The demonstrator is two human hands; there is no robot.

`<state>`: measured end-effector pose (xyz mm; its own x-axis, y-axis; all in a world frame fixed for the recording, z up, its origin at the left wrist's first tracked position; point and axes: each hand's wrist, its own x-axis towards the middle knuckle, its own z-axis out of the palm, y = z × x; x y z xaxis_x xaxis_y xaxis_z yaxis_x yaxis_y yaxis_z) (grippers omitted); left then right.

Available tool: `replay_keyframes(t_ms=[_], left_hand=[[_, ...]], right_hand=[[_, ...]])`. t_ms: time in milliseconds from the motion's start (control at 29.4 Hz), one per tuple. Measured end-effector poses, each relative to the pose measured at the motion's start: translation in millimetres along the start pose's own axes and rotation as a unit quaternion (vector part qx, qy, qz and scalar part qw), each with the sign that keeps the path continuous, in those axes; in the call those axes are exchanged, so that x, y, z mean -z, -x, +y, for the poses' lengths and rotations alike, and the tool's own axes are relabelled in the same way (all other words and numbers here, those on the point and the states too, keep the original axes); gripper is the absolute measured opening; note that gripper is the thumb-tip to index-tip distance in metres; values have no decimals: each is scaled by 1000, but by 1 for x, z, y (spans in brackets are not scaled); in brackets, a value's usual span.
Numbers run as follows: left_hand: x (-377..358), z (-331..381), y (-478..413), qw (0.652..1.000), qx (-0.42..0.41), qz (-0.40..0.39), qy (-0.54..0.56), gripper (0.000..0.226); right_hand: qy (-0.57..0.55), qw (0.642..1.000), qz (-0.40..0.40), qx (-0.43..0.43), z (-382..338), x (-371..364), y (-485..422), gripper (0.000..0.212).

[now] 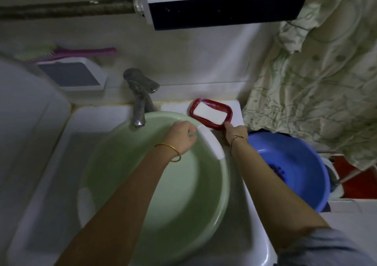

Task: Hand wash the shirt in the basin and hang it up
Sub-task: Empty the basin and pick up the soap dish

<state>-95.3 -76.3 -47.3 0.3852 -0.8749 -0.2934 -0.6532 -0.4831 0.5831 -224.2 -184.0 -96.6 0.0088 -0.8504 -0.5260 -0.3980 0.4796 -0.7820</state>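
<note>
Green basin (214, 194), red soap dish (228, 112)

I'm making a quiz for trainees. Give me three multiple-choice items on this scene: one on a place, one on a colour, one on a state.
1. Where does the soap bar lie? A in the green basin; B in the red dish; C on the floor.
2. What colour is the second basin, right of the sink? A blue; B yellow; C black.
3. What is the left hand doing? A gripping the green basin's rim; B wringing a shirt; C hanging free.
B, the bar rests in the dish; A, it shows blue; A, fingers curl over the rim.
</note>
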Motion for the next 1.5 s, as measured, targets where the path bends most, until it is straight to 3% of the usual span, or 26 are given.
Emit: replay_keyframes(t_ms=[136, 272, 442, 850, 1157, 1327, 1497], left_hand=[[-1, -2, -6, 1000, 8, 1, 20, 21], [-2, 0, -9, 1000, 12, 5, 22, 21], [-3, -3, -12, 1000, 7, 3, 23, 23], [-4, -2, -14, 999, 6, -4, 39, 20], [-2, -2, -9, 998, 23, -1, 62, 21], [4, 2, -6, 991, 44, 25, 122, 25], [10, 7, -4, 973, 63, 50, 218, 45]], right_hand=[[-15, 999, -8, -30, -5, 1, -3, 51], [-133, 984, -37, -113, -8, -1, 1, 43], [-186, 972, -50, -137, -12, -3, 6, 36], [-154, 985, -32, -71, -13, 3, 9, 35], [-32, 998, 48, 7, -28, 7, 10, 43], [-25, 998, 55, 24, -26, 8, 7, 41], [-54, 996, 50, 51, -40, 25, 27, 38]])
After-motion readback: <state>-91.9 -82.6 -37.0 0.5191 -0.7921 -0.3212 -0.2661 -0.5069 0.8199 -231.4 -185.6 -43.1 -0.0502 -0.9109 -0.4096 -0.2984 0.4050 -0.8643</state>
